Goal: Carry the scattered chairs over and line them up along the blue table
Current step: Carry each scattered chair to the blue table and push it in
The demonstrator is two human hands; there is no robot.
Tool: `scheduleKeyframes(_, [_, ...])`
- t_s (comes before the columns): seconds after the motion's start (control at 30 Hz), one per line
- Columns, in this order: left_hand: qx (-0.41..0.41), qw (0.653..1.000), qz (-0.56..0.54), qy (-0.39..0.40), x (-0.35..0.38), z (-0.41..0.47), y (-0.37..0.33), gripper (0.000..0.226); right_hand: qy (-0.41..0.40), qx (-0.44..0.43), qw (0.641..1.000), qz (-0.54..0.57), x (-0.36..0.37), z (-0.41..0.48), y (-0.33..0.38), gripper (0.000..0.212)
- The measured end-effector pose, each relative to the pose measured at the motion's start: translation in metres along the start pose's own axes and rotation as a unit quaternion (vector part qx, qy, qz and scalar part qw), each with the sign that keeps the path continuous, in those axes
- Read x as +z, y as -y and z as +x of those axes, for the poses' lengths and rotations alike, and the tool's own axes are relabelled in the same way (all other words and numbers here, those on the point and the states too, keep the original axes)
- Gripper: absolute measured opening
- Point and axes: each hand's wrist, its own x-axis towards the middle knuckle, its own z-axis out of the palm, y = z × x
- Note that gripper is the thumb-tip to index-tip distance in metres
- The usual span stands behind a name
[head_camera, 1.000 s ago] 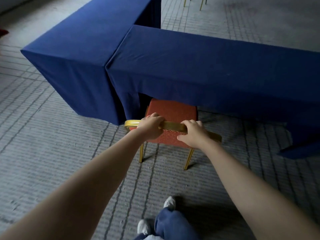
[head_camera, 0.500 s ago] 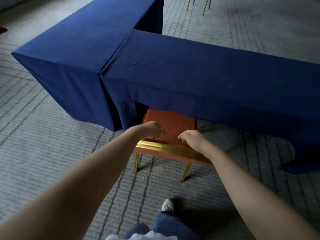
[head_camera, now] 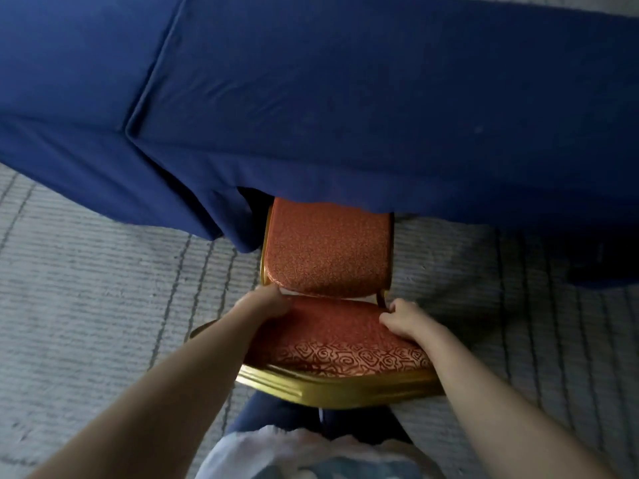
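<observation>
Two sections of the blue table (head_camera: 345, 98) fill the top of view, butted at a seam. Its cloth (head_camera: 449, 198) hangs down to the grey striped carpet (head_camera: 103, 305).

The chair (head_camera: 328, 250) sits square to the long section. Seat front is tucked under the cloth hem and the backrest (head_camera: 339, 344) faces the person. That's the lined-up pose, so my read is placement is basically done and this is final trim.

Both arms reach over the gold top rail (head_camera: 345, 390) down to where the backrest meets the seat. A low hold like that probably gives a straight slide without tipping.

- **left hand (head_camera: 266, 304):** fingers curled onto the seat's rear left corner, gripping it.
- **right hand (head_camera: 403, 321):** fingers and thumb curled at the right upright. Looks like a pinch on it; can't tell how tight.

Risk: the hem could bunch on the seat if the chair is pushed further. Likely next step: let go and fetch another chair. None shows in this view.
</observation>
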Motion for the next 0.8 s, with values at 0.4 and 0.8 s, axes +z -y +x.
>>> scheduleKeyframes(0.4, [-0.113,0.991,0.050,0.051,0.030,0.067,0.029,0.068,0.035,0.126,0.990,-0.046,0.021,0.050,-0.001,0.074])
scheduleKeyframes(0.8, [-0.248,0.965,0.035,0.073,0.027,0.089,0.051,0.107,0.098,0.178,0.978,0.045,0.017,0.073,-0.017,0.083])
